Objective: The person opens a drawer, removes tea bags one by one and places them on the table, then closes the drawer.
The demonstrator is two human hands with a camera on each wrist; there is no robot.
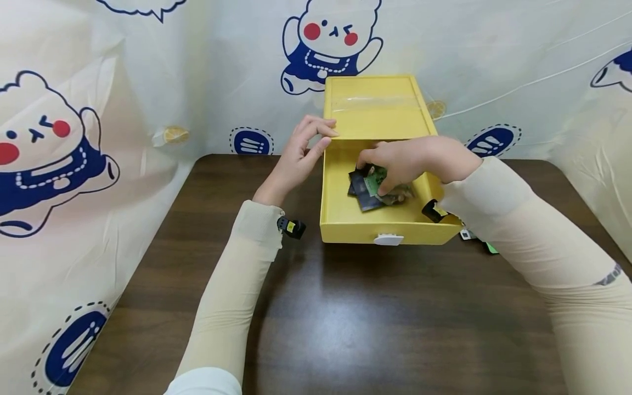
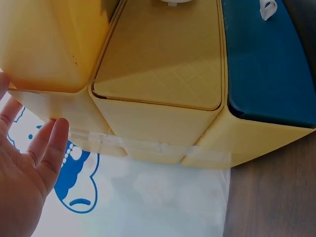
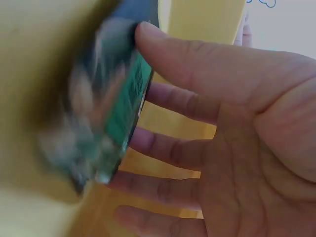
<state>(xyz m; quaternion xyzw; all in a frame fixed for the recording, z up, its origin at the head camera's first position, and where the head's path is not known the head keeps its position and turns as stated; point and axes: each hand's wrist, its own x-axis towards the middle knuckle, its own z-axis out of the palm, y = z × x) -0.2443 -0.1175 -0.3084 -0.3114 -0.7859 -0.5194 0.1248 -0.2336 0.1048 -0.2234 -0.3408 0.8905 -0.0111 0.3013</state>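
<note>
A yellow drawer (image 1: 355,232) is pulled out from under a yellow box top (image 1: 375,118). My right hand (image 1: 407,159) reaches inside the drawer. It pinches a glossy printed card (image 3: 126,103) with green on it, thumb on one face and fingers behind, as the right wrist view shows. Dark cards (image 1: 367,200) lie on the drawer floor beneath that hand, partly covered by it. My left hand (image 1: 298,156) is at the left side of the box, fingertips right at its front left edge. Its fingers are loosely extended and hold nothing.
A white handle (image 1: 389,240) sits on the drawer front. Right of the drawer, a green-edged item (image 1: 491,248) shows past my sleeve on the brown table (image 1: 316,323). A dark teal panel (image 2: 269,64) appears beside yellow ones in the left wrist view. Printed curtain (image 1: 237,66) hangs behind.
</note>
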